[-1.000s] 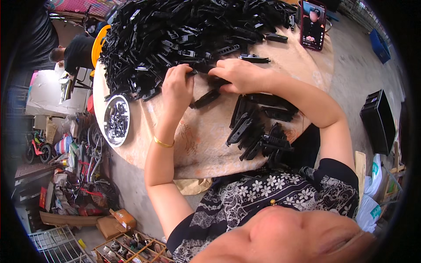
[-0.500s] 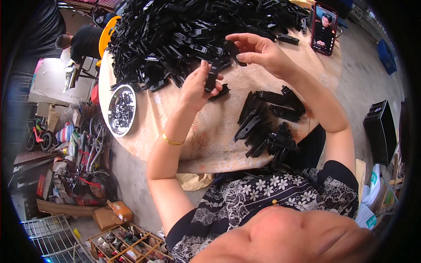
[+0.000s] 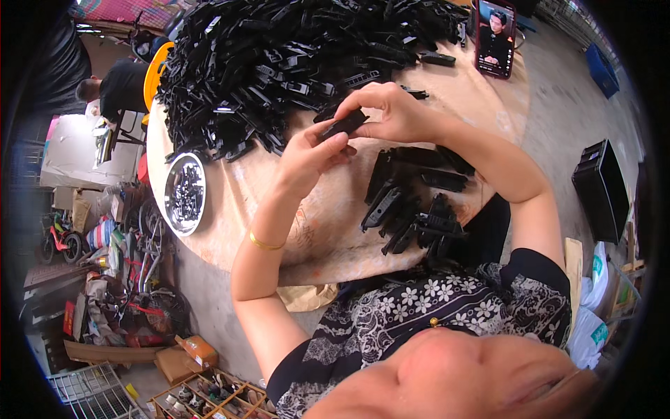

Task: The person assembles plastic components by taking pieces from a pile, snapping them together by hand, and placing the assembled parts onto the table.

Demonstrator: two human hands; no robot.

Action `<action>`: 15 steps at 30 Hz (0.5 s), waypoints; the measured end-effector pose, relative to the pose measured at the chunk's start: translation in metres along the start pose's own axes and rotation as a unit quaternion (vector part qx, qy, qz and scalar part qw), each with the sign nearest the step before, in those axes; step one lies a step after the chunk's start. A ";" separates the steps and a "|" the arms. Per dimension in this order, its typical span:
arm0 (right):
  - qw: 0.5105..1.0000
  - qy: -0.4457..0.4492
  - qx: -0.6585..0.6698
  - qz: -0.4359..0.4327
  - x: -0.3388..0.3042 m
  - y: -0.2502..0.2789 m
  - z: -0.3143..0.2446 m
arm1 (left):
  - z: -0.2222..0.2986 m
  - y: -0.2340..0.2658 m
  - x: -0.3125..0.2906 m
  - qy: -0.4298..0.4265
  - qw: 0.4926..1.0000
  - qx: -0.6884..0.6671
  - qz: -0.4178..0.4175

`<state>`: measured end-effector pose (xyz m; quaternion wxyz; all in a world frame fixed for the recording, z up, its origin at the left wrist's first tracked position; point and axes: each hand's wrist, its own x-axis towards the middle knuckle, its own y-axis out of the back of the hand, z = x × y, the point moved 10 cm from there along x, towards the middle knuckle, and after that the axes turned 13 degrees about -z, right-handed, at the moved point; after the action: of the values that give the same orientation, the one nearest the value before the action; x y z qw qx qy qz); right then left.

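My left hand [image 3: 310, 152] is closed, its thumb and fingers pinching a black plastic part [image 3: 344, 126] above the cloth-covered table. From the other side, the fingers of my right hand [image 3: 394, 112] grip the same spot. Whether one piece or two fitted together lie between them I cannot tell, as the fingers cover much of it. Just beyond my hands spreads a large heap of long black plastic parts [image 3: 258, 70]. Nearer to me, right of the middle, is a smaller pile of similar parts [image 3: 398, 206].
A white-rimmed dish of small dark pieces [image 3: 204, 199] stands at the table's left edge. A phone [image 3: 495, 38] is propped at the far right. On the floor are a black crate [image 3: 601, 188] and clutter to the left. Another person [image 3: 122, 87] is at the far left.
My hands were apart, each with a black part in it. They have come together, the right moving down toward the left. The view has shifted slightly.
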<state>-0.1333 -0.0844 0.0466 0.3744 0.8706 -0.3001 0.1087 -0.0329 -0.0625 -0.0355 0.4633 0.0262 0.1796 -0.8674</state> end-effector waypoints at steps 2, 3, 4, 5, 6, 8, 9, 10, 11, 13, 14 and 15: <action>1.000 -0.021 0.014 -0.015 -0.001 -0.001 0.004 | 0.003 -0.004 0.000 -0.007 1.000 -0.009 -0.022; 1.000 -0.022 0.013 -0.014 -0.002 -0.001 0.005 | 0.005 -0.004 -0.001 -0.007 1.000 -0.009 -0.024; 0.999 -0.033 0.031 -0.017 -0.002 -0.002 0.009 | 0.007 -0.009 -0.001 -0.010 0.999 -0.016 -0.044; 0.998 -0.044 0.049 -0.021 -0.003 -0.003 0.013 | 0.008 -0.013 -0.001 -0.013 0.998 -0.023 -0.065; 0.998 -0.043 0.049 -0.021 -0.003 -0.003 0.012 | 0.009 -0.013 -0.001 -0.013 0.998 -0.022 -0.064; 0.997 -0.053 0.039 -0.031 -0.003 -0.005 0.012 | 0.013 -0.017 -0.002 -0.027 0.996 -0.006 -0.084; 0.997 -0.052 0.040 -0.031 -0.003 -0.005 0.013 | 0.012 -0.014 -0.002 -0.027 0.996 -0.006 -0.082; 0.996 -0.063 0.053 -0.026 -0.003 -0.004 0.018 | 0.010 -0.010 -0.002 -0.019 0.996 -0.018 -0.080; 0.995 -0.074 0.065 -0.022 -0.003 -0.003 0.023 | 0.007 -0.006 -0.002 -0.011 0.997 -0.031 -0.076; 0.982 -0.118 0.148 -0.009 -0.006 -0.004 0.039 | 0.009 -0.007 -0.001 -0.008 0.996 -0.046 -0.079; 0.977 -0.118 0.178 -0.006 -0.007 -0.005 0.043 | 0.009 -0.008 0.000 -0.005 0.995 -0.061 -0.085; 0.971 -0.117 0.210 -0.005 -0.007 -0.007 0.046 | 0.009 -0.007 0.000 -0.006 0.995 -0.061 -0.080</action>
<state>-0.1368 -0.1108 0.0076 0.1463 0.9377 -0.3083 0.0648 -0.0374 -0.0620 -0.0250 0.3943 -0.0217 0.2310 -0.8892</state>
